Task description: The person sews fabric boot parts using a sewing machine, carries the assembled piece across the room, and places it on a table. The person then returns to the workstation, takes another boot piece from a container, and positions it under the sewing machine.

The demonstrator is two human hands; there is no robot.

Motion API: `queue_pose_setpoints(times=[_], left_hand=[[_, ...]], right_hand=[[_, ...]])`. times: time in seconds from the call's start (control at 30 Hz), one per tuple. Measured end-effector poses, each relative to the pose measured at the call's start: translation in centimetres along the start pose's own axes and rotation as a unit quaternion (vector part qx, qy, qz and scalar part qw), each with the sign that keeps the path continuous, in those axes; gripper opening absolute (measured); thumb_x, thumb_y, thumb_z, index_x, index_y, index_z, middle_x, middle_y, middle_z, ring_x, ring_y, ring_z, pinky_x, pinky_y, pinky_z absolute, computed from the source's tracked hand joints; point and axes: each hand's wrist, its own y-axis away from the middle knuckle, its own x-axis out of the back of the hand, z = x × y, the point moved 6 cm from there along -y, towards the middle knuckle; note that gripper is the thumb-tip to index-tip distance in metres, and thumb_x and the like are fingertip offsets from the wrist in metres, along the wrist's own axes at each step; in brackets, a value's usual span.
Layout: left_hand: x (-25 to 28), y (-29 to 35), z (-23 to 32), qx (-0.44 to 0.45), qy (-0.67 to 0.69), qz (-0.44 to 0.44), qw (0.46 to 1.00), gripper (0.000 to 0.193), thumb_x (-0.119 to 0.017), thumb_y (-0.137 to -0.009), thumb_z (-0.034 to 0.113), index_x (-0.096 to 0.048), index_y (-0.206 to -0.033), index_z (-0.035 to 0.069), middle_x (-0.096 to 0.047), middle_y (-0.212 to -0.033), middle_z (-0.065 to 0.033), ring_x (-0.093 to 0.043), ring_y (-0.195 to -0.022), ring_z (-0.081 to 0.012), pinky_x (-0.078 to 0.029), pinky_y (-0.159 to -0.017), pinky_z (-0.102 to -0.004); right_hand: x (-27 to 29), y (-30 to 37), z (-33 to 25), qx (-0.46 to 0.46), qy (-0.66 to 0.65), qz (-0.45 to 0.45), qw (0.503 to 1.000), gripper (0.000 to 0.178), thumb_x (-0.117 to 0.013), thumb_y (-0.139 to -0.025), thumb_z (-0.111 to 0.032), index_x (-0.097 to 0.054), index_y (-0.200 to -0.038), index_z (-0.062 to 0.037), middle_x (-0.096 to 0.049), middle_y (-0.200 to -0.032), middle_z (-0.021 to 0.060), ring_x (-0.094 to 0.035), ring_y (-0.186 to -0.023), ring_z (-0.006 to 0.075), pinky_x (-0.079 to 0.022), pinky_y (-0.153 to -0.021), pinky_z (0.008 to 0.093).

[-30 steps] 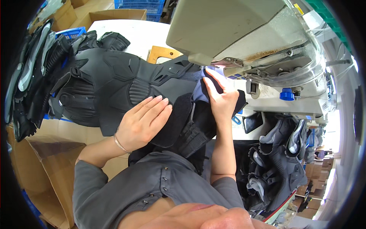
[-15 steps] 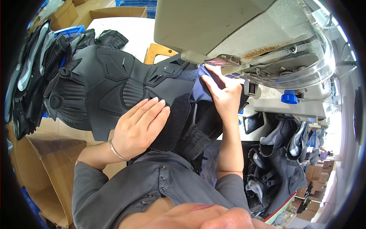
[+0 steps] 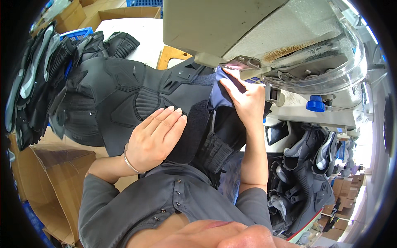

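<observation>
A black moulded protective vest (image 3: 120, 89) with ribbed and raised panels stretches from the left to under the head of a sewing machine (image 3: 223, 29). My left hand (image 3: 155, 136) lies on the vest beside a fuzzy black strap (image 3: 191, 136), with its fingers stretched out. At the machine, my right hand (image 3: 248, 97) grips a navy fabric piece (image 3: 221, 95) between thumb and fingers, at the vest's right end. The needle area is hidden behind the machine head. Below the navy fabric hangs a gathered black elastic band (image 3: 215, 153).
More black padded pieces hang in a stack (image 3: 31, 87) at the left. Others are heaped at the right (image 3: 297, 177). An open cardboard box (image 3: 58, 186) stands at the lower left. A clear guard (image 3: 351, 70) and a blue knob (image 3: 315, 103) are on the machine.
The vest's far left end has shifted and tilted, and its body has slid slightly to the right. Both hands have moved a little rightward with it, keeping their shape.
</observation>
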Motion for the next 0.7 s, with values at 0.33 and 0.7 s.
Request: queue_pose_setpoints(times=[0.33, 0.7], left_hand=[[-0.4, -0.2, 0.8, -0.003, -0.033, 0.033, 0.999, 0.027, -0.061, -0.075, 0.005, -0.064, -0.1, -0.005, -0.066, -0.1, -0.0176, -0.065, -0.096, -0.0312, -0.054, -0.086, -0.0382], [-0.9, -0.4, 0.8, -0.008, -0.047, 0.044, 0.998, 0.024, -0.061, -0.078, 0.005, -0.064, -0.099, -0.005, -0.066, -0.099, -0.0167, -0.065, -0.093, -0.0286, -0.053, -0.085, -0.0371]], right_hand=[[-0.3, -0.2, 0.8, -0.056, -0.042, -0.037, 0.997, 0.029, -0.071, -0.08, -0.017, -0.069, -0.103, -0.0007, -0.069, -0.091, 0.0183, -0.068, -0.08, 0.0226, -0.048, -0.075, 0.0275], [-1.0, 0.1, 1.6, 0.076, 0.035, -0.024, 0.996, 0.019, -0.071, -0.08, -0.011, -0.072, -0.099, -0.0087, -0.069, -0.083, 0.0128, -0.063, -0.067, 0.0212, -0.047, -0.062, 0.0258]])
